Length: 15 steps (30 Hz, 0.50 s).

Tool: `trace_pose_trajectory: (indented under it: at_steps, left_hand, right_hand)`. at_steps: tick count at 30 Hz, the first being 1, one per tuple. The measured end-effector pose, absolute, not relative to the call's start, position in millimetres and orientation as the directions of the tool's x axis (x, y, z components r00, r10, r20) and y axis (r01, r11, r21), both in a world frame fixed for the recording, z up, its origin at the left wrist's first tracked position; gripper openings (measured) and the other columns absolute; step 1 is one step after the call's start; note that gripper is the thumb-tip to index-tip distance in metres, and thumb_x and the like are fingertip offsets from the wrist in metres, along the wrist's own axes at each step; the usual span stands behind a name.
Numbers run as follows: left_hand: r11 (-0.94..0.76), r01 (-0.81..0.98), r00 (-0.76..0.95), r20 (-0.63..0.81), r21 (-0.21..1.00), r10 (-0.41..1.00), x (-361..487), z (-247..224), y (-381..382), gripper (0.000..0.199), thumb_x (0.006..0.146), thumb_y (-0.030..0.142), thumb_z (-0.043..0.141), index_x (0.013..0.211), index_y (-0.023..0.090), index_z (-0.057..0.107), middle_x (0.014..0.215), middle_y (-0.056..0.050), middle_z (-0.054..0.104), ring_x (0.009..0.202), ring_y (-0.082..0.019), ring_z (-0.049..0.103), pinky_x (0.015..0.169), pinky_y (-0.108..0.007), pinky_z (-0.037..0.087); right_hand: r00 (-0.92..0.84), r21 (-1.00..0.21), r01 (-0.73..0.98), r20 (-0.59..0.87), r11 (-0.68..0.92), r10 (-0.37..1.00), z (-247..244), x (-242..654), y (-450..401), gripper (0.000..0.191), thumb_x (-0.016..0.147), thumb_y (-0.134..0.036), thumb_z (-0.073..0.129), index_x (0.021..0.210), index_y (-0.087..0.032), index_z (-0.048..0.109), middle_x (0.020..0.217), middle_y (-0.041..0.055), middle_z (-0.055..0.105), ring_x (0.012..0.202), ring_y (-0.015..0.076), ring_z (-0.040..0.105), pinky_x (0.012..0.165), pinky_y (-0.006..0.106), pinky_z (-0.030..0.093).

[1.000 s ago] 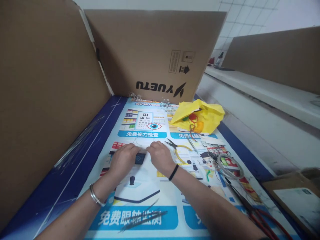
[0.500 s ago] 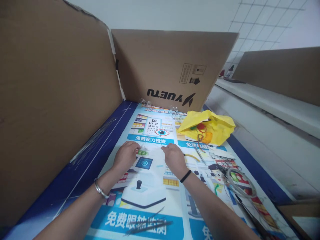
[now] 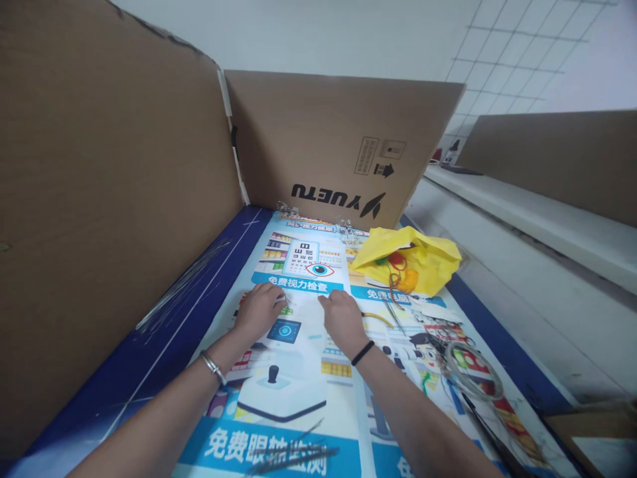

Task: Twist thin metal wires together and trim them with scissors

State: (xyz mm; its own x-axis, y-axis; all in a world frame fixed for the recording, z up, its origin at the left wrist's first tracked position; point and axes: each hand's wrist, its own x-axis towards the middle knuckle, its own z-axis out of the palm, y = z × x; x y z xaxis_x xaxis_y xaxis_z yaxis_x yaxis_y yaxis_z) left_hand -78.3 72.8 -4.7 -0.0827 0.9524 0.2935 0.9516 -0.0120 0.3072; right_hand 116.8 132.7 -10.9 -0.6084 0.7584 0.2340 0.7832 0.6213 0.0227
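Note:
Over the printed sheet (image 3: 293, 358), my left hand (image 3: 259, 312) is closed in a pinch, and a faint thin wire (image 3: 287, 299) shows at its fingertips. My right hand (image 3: 342, 320) is apart from it on the right, thumb and forefinger pressed together. Whatever the right fingertips pinch is too small to make out. Just right of that hand lie a yellow curved handle (image 3: 378, 318) and slim metal tweezers (image 3: 395, 314). A bundle of dark thin wires (image 3: 293, 459) rests nearer to me.
Cardboard panels stand at the left (image 3: 114, 199) and back (image 3: 318, 133). An opened yellow bag (image 3: 432, 259) holds red, green and orange pieces. A wire coil (image 3: 472, 372) and dark-handled tool (image 3: 490, 435) lie right. Silvery wires (image 3: 182, 285) lie left; small clear pieces (image 3: 348, 229) sit behind.
My left hand has shifted slightly right, its fingertips closer to the right hand. The camera view has tilted a little; the objects on the sheet keep their places.

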Motion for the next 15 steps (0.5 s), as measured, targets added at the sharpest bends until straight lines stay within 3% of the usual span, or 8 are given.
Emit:
trace_pose_trajectory:
  at_steps: [4, 11, 15]
  left_hand:
    - [0.021, 0.959, -0.114, 0.317, 0.281, 0.941, -76, -4, 79, 0.01, 0.079, 0.027, 0.051, 0.078, 0.02, 0.057, 0.084, -0.005, 0.058, 0.087, -0.021, 0.051, 0.073, -0.031, 0.038]
    - [-0.043, 0.844, -0.141, 0.299, 0.534, 0.944, -79, -3, 76, 0.015, 0.081, 0.02, 0.043, 0.08, 0.02, 0.058, 0.08, 0.0, 0.062, 0.079, -0.015, 0.056, 0.073, -0.027, 0.042]
    - [-0.158, 0.792, -0.091, 0.369, 0.59, 0.925, -74, 0, 53, 0.018, 0.083, 0.022, 0.043, 0.086, 0.019, 0.06, 0.087, -0.001, 0.065, 0.084, -0.014, 0.057, 0.078, -0.026, 0.042]
  right_hand:
    - [-0.573, -0.041, 0.796, 0.272, 0.604, 0.773, -14, 117, 138, 0.027, 0.085, -0.013, 0.043, 0.099, -0.02, 0.064, 0.086, 0.008, 0.056, 0.086, 0.0201, 0.047, 0.076, 0.03, 0.033]
    - [-0.636, -0.333, 0.621, 0.314, 0.709, 0.705, -10, 121, 140, 0.023, 0.088, -0.018, 0.043, 0.093, -0.02, 0.065, 0.084, 0.0032, 0.06, 0.084, 0.0135, 0.052, 0.077, 0.022, 0.037]
    - [-0.772, -0.362, 0.49, 0.243, 0.793, 0.588, -3, 119, 131, 0.022, 0.088, -0.019, 0.045, 0.09, -0.02, 0.067, 0.082, 0.0024, 0.061, 0.084, 0.0124, 0.053, 0.076, 0.021, 0.038]
